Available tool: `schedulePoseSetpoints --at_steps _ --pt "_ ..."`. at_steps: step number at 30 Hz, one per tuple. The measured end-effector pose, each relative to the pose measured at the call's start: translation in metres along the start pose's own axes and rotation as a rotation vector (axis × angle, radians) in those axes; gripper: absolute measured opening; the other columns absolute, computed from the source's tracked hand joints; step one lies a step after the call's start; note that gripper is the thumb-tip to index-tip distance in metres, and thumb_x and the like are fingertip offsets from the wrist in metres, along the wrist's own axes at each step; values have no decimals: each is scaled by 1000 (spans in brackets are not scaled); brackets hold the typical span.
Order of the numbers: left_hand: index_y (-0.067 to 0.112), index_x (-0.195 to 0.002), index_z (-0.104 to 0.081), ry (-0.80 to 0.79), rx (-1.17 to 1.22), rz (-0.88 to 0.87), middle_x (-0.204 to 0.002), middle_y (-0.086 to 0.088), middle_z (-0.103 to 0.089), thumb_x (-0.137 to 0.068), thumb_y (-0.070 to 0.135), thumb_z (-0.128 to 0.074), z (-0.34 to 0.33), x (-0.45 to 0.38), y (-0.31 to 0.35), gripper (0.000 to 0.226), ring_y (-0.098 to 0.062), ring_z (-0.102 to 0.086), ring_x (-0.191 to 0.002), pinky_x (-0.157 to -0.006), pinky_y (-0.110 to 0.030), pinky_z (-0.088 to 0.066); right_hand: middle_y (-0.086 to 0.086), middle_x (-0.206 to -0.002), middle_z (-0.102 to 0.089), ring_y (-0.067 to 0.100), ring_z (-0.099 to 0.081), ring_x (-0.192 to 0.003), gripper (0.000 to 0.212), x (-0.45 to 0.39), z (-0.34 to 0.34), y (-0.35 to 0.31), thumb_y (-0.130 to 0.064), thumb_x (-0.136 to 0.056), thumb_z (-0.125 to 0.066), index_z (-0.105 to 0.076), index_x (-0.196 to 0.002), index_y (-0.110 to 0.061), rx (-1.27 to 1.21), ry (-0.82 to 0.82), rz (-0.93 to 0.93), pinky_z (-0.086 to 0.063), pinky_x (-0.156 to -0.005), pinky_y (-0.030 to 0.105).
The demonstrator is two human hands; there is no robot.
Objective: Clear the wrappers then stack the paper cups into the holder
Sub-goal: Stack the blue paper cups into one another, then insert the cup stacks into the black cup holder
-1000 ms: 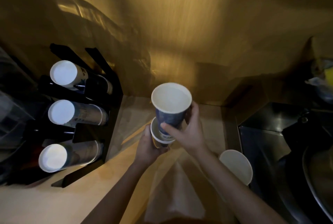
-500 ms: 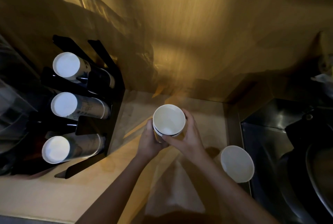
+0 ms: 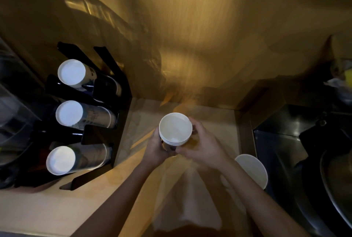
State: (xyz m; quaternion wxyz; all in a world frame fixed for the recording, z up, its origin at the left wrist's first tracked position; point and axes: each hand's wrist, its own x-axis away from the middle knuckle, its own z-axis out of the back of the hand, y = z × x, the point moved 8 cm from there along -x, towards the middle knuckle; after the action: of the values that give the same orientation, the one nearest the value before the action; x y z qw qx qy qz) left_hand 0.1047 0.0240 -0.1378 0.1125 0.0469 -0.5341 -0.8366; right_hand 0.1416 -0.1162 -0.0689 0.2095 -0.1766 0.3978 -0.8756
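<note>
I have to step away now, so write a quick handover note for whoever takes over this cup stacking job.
Left hand and right hand both grip a small nested stack of paper cups, mouth up, above the counter.
Black holder at left has three rows of cups lying on their sides.
Another cup waits at the counter's right edge, by the sink.
Done: cups nested in hand.
Left: load the stack into the holder, add the last cup. A pale wrapper-like sheet may need clearing.

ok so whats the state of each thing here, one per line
nested paper cups: upright, mouth up, held off the counter
left hand: gripping the nested cups' side
right hand: gripping the nested cups' other side
black cup holder: three slots, each loaded with a cup stack lying sideways
loose cup: on counter, untouched
</note>
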Motion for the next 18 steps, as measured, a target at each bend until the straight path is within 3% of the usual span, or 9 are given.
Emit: schedulePoseSetpoints --at_steps 2,4,6,8,9,11,13,15,18 --pt "11 -134 -33 -30 -46 10 -120 5 -45 -56 10 -85 10 0 13 94 -13 -44 -114 -78 2 -35 -12 -108 -62 10 -61 -98 49 -1 10 -5 -40 -73 -71 -45 -115 -37 -317 -3 -52 -50 -81 24" --pt "12 -134 -32 -54 -156 -76 -124 3 -44 -61 11 -82 26 1 41 89 -9 -40 -116 -88 -12 -36 2 -96 -64 15 -62 -82 25 -3 16 0 -44 -87 -52 -54 -104 -26 -531 29 -242 -50 -66 25" --pt "16 -133 -34 -91 -291 -286 -135 -5 -44 -68 11 -76 43 6 82 77 -10 -36 -124 -100 -29 -39 9 -94 -65 22 -64 -82 49 -3 1 1 -61 -84 -43 -60 -101 -18 -729 -91 -458 -52 -65 33" --pt "21 -131 -32 -96 -472 -510 -143 -8 -37 -79 14 -66 61 17 120 63 -17 -32 -133 -106 -34 -37 6 -105 -67 24 -62 -99 67 -6 -17 -10 -68 -70 -56 -62 -110 -15 -919 -283 -509 -48 -86 41" --pt "22 -131 -32 -68 -570 -602 -144 -9 -35 -84 18 -61 71 22 134 56 -20 -32 -134 -107 -33 -35 1 -104 -67 18 -62 -101 64 -7 -22 -23 -62 -70 -62 -61 -114 -15 -1017 -351 -450 -45 -93 37" --pt "23 -131 -32 18 -742 -750 -145 -8 -27 -89 23 -51 93 33 157 46 -23 -29 -133 -109 -34 -30 -9 -93 -70 7 -66 -91 48 -9 -24 -54 -48 -72 -65 -62 -109 -17 -1080 -448 -278 -49 -87 26" --pt "28 -134 -29 93 -836 -830 -146 -9 -19 -92 24 -45 115 41 172 45 -25 -22 -137 -114 -37 -23 -6 -97 -74 12 -68 -94 64 -11 -19 -72 -51 -57 -76 -61 -109 -17 -978 -429 -154 -51 -88 33" --pt "31 -139 -20 163 -821 -787 -151 -11 -13 -92 24 -47 141 46 179 54 -26 -15 -141 -114 -40 -22 9 -119 -66 28 -61 -111 88 -15 -18 -100 -49 -44 -85 -55 -121 -17 -915 -455 -41 -44 -97 48" --pt "31 -142 -15 187 -446 -533 -154 -9 -16 -87 7 -52 188 49 175 71 -16 -15 -144 -113 -41 -33 1 -113 -69 22 -65 -105 89 -22 -18 -144 -38 -38 -89 -53 -118 -28 -868 -444 108 -54 -86 38"
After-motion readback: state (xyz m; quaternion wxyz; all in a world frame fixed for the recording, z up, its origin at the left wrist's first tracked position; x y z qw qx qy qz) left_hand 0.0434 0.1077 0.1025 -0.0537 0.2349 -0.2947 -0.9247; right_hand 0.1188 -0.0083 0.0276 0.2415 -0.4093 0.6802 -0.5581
